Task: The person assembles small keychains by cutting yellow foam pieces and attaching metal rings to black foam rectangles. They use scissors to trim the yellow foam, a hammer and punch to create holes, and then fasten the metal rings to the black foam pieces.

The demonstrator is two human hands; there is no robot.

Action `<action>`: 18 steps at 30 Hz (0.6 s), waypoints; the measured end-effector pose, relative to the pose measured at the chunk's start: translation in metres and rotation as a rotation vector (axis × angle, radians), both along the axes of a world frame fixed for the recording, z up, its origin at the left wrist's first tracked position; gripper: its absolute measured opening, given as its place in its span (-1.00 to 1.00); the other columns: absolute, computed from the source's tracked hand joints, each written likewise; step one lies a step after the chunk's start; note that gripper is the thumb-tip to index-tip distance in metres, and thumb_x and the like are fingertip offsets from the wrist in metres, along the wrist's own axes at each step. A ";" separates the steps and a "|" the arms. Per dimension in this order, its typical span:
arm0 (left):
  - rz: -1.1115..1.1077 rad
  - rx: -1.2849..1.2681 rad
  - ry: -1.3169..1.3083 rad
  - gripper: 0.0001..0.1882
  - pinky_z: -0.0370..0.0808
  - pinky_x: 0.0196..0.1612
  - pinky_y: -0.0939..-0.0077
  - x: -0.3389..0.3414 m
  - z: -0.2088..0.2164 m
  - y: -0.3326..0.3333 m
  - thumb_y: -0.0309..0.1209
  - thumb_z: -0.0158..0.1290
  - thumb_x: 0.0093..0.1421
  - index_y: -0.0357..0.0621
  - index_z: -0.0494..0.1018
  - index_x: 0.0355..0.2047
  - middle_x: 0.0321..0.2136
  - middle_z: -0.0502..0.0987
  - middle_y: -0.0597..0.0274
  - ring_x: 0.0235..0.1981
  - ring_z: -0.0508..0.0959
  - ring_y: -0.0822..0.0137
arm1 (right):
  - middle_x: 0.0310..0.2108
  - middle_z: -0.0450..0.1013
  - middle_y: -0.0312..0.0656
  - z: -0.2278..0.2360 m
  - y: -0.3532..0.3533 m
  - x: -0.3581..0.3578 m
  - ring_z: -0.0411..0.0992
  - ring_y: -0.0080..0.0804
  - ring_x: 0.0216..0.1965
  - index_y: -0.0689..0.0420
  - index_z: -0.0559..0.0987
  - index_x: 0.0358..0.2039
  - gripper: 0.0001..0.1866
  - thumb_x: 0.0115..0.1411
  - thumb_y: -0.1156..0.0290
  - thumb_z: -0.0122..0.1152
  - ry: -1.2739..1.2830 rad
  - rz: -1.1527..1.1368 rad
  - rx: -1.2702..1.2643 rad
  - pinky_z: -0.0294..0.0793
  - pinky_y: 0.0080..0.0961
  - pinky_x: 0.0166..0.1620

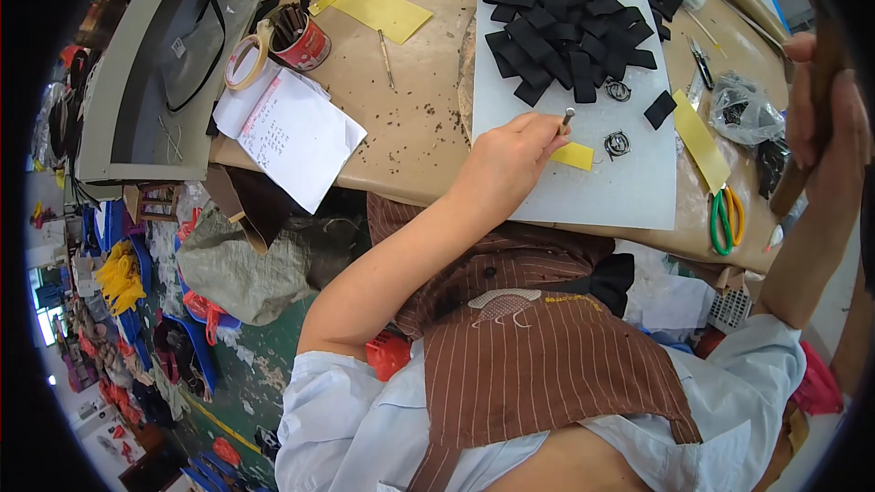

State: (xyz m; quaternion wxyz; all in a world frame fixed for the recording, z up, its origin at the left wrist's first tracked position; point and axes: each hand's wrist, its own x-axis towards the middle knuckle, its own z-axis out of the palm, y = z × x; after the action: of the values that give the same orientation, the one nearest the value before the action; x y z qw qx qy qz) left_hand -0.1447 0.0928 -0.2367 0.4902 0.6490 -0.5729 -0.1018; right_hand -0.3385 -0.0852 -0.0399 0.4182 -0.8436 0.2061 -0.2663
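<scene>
My left hand (510, 162) is closed around a short metal punch (569, 117), its bright round top showing above my fingers. Beneath it, a small yellow piece (574, 157) lies on a white board (629, 199); the punch's lower end is hidden by my fingers. Raised at the far right, my right hand (840, 123) grips a hammer (828, 55) by its wooden handle, the dark head up near the top edge. A heap of black fabric strips (570, 32) covers the board's far part. One loose black strip (660, 110) and two small black coils (617, 144) lie nearer.
Scissors (722, 220), a yellow strip (700, 141) and a clear plastic bag (743, 107) lie right of the board. Leftward are a notepad (296, 146), a tape roll (244, 64), a red can of tools (308, 47), a thin tool (386, 59) and yellow sheets (374, 7).
</scene>
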 end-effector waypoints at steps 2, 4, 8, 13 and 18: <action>-0.024 0.010 -0.006 -0.89 0.54 -0.32 0.37 -0.002 0.001 -0.002 -0.50 0.11 0.18 -0.28 0.46 -0.31 -0.36 0.57 0.11 -0.36 0.59 0.09 | -0.67 0.27 -0.44 -0.006 -0.004 -0.005 0.14 -0.68 -0.73 0.18 0.46 -0.11 -0.61 0.38 0.12 -0.19 0.046 0.138 -0.114 0.11 -0.68 -0.63; -0.018 0.027 -0.026 -0.87 0.53 -0.33 0.36 0.000 0.002 0.002 -0.49 0.11 0.17 -0.28 0.45 -0.30 -0.37 0.57 0.11 -0.37 0.59 0.09 | -0.68 0.32 -0.38 -0.032 0.004 0.009 0.25 -0.54 -0.67 0.15 0.48 -0.27 -0.76 0.34 0.25 -0.05 0.159 0.280 -0.343 0.22 -0.54 -0.57; 0.120 0.073 -0.120 -0.85 0.49 -0.39 0.36 0.002 0.003 0.003 -0.51 0.11 0.17 -0.30 0.35 -0.38 -0.39 0.53 0.08 -0.40 0.57 0.12 | -0.71 0.18 -0.43 -0.038 0.029 0.024 0.13 -0.66 -0.66 0.21 0.49 -0.33 -0.71 0.35 0.23 0.00 0.313 0.236 -0.057 0.09 -0.59 -0.58; 0.041 0.069 -0.007 -0.81 0.50 -0.39 0.42 0.005 -0.001 -0.002 -0.52 0.10 0.18 -0.32 0.31 -0.45 -0.40 0.55 0.06 -0.46 0.57 0.17 | -0.68 0.09 -0.53 -0.043 0.021 -0.003 0.03 -0.84 -0.64 0.18 0.50 -0.27 -0.63 0.40 0.13 -0.10 0.270 0.059 0.129 0.01 -0.77 -0.57; 0.016 0.074 0.023 -0.81 0.52 -0.39 0.47 0.007 -0.003 -0.002 -0.54 0.10 0.19 -0.34 0.31 -0.46 -0.38 0.58 0.07 -0.48 0.59 0.23 | -0.67 0.10 -0.53 -0.063 0.017 -0.014 0.02 -0.84 -0.64 0.18 0.50 -0.24 -0.65 0.40 0.14 -0.09 0.265 0.034 0.142 -0.04 -0.78 -0.57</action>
State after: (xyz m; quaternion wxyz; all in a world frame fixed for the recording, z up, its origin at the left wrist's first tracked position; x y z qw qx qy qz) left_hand -0.1377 0.0906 -0.2396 0.4731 0.6700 -0.5579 -0.1267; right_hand -0.3529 -0.0678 -0.1027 0.4504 -0.8431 0.2633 -0.1304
